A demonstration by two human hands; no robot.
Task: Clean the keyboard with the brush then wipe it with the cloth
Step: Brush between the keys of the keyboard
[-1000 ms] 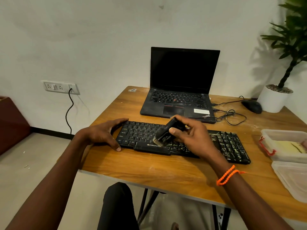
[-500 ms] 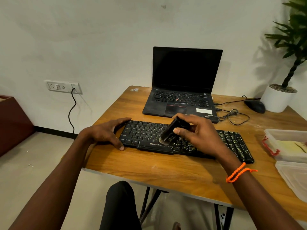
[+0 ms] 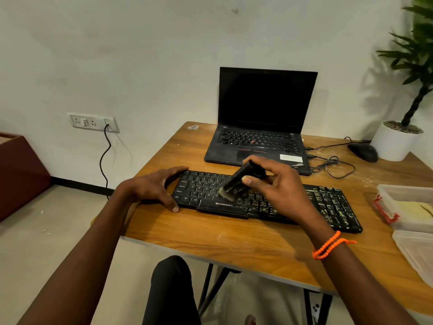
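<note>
Bare forearms — orange bead bracelet [image 3: 328, 245], apparently doubled

open laptop [image 3: 260, 127], mouse [image 3: 363, 152], potted plant [image 3: 396, 141], wooden table [image 3: 234, 242]

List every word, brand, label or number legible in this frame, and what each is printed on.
"ZEBRONICS": front edge of the black full-size keyboard.
Keyboard key legends: mostly too small or blurred to read.
White sticker on the black open laptop: unreadable.
Laptop key legends: unreadable.
</note>
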